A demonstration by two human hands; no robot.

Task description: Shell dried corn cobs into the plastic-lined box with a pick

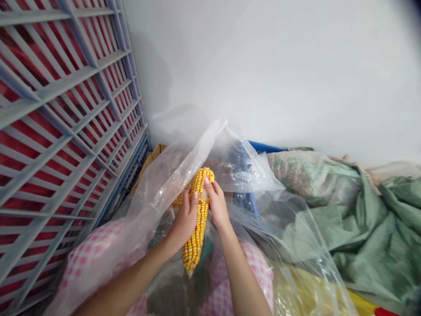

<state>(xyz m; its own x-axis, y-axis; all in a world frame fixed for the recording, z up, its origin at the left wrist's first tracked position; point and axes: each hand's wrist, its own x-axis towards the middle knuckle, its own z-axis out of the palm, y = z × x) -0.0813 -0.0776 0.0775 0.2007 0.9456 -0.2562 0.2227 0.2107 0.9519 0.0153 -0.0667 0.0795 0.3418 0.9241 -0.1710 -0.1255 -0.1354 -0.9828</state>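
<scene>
Both hands hold one ear of dried yellow corn [196,239], its pointed tip toward me and its thick end away. My left hand [187,215] wraps the ear's left side, thumb on top. On the right side near the thick end, my right hand [215,199] grips it with the thumb pressed on the kernels. A patch of bare cob shows between the thumbs. Behind the ear, more yellow kernels [178,199] are visible, partly hidden by my left hand. A clear plastic bag [148,188] spreads open around and beneath my hands.
Tall grey plastic crates [69,136] with red contents stand at the left. A cardboard edge [154,153] and a blue crate [248,175] show behind the plastic. Green cloth or sacking [371,232] and a pale sack [296,173] lie at the right. A white wall [279,74] rises behind.
</scene>
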